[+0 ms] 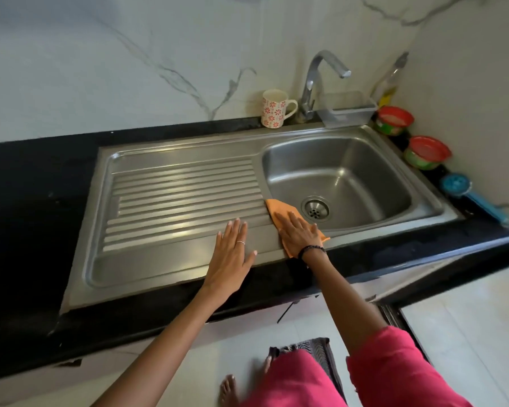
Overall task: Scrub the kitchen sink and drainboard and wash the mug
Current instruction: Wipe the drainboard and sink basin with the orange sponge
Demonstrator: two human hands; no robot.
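We see the right hand (299, 232) lying flat, fingers straight, pressing an orange cloth (279, 214) onto the steel strip between the ribbed drainboard (182, 198) and the sink (365, 171) basin, the cloth's far corner just reaching the basin's edge. The left hand (232, 251) rests open and flat on the drainboard's smooth near part, holding nothing, just beside the right hand. The mug (275, 108), white with red flowers, stands upright on the black counter (27, 177) behind the drainboard, beside the tap (315, 83). Two red-lidded tubs (394, 120) sit right of the sink; we can read no writing on them.
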